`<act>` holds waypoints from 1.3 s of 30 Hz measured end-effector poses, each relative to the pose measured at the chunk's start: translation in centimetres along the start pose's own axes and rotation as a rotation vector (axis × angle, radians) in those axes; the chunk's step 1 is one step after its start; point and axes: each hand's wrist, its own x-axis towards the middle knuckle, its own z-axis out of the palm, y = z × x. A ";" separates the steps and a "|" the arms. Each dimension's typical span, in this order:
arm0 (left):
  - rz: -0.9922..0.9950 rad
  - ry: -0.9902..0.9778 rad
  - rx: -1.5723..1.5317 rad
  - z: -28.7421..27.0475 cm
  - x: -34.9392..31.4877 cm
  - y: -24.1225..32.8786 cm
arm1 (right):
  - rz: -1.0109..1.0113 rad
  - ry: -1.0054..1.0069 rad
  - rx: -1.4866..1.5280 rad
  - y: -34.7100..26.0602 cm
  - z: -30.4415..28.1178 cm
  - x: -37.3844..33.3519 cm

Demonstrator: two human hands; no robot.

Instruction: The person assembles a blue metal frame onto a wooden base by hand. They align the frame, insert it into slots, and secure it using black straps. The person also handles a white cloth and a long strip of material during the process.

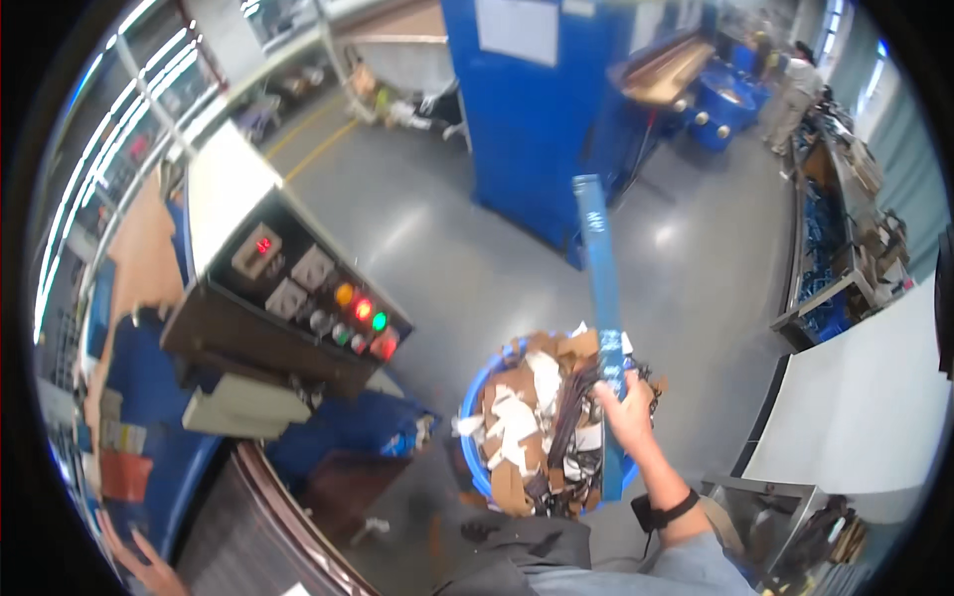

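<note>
My right hand is closed around a long, narrow blue strip, gripping it below its middle. The strip stands out lengthwise in front of me, its far end near a blue cabinet and its lower end over a round blue bin. Brown and white scraps fill that bin. A dark band circles my right wrist. Far to the lower left, my left hand has its fingers spread and holds nothing; it is near the blue side of a machine.
Left of the bin, a control box carries lit buttons and a red display. A tall blue cabinet stands ahead. To the right are a shelf rack and a white-topped surface. A person stands at the far right.
</note>
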 end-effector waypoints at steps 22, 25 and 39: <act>-0.587 -0.239 -0.175 -24.4 -22.8 16.3 | -0.033 -0.083 -0.749 31.9 0.0 -8.5; -0.737 -0.228 -0.193 -29.0 -30.4 19.0 | -0.191 -0.158 -0.768 28.3 -2.9 -7.5; -0.787 -0.318 -0.483 -31.7 -41.1 20.6 | -0.476 -0.753 -0.066 0.9 5.5 -22.7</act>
